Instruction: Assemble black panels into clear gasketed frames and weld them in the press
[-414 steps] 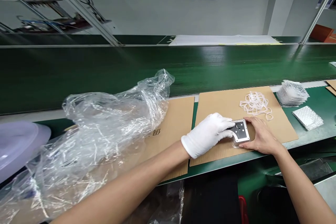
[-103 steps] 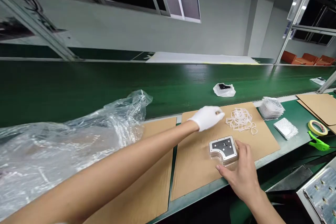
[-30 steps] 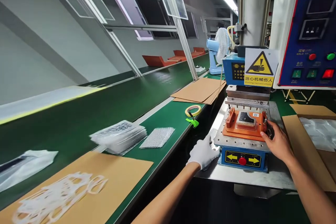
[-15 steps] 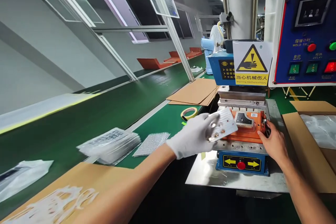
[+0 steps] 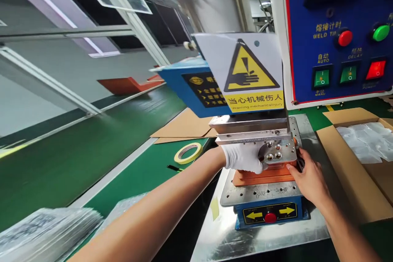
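My left hand point(image 5: 245, 158), in a white glove, is closed on a flat metal plate point(image 5: 285, 152) with several round holes. The plate sits over the orange fixture point(image 5: 264, 178) on the press bed, just below the press's metal head point(image 5: 253, 129); whether it rests on the fixture I cannot tell. At the fixture's right side is my bare right hand point(image 5: 310, 176), thumb on the orange edge and fingers around a dark part there, mostly hidden. Under the bed is a blue base with a red button point(image 5: 270, 217) between yellow arrows.
A warning sign point(image 5: 242, 75) hangs before the press. The blue control panel point(image 5: 340, 41) is upper right, an open carton point(image 5: 350, 172) with translucent bags at right. Yellow tape point(image 5: 188, 153), cardboard sheets point(image 5: 181, 127) and stacked clear bags point(image 5: 46, 233) lie left, beside a green conveyor point(image 5: 76, 155).
My left hand has carried the metal plate right, over the orange fixture and under the press head. My right hand stays at the fixture's right side. The view has moved closer to the press.
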Action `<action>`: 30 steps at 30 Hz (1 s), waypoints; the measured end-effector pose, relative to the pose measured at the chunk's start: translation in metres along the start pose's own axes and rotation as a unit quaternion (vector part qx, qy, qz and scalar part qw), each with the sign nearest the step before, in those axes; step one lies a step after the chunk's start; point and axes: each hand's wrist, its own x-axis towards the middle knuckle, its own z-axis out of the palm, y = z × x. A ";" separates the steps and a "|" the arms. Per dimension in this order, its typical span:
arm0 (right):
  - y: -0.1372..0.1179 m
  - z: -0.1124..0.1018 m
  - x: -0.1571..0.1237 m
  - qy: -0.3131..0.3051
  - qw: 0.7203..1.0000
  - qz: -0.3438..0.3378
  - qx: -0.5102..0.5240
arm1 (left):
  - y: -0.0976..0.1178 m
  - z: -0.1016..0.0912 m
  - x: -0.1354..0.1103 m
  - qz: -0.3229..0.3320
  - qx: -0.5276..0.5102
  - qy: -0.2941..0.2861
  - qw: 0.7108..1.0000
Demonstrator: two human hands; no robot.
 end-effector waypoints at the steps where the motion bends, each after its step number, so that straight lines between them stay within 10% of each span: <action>1: -0.001 0.000 0.000 0.003 1.000 0.001 -0.003 | -0.001 -0.001 0.001 -0.003 -0.002 -0.008 1.000; 6: -0.002 0.003 -0.003 0.015 1.000 0.002 -0.025 | -0.001 -0.005 0.000 -0.027 0.016 -0.066 0.997; 17: 0.007 0.007 -0.002 0.028 0.999 -0.043 -0.008 | 0.042 0.018 0.020 -0.012 0.012 -0.007 1.000; 30: -0.001 -0.011 0.005 -0.021 0.994 -0.105 -0.012 | 0.045 0.019 0.022 0.036 0.046 0.034 0.998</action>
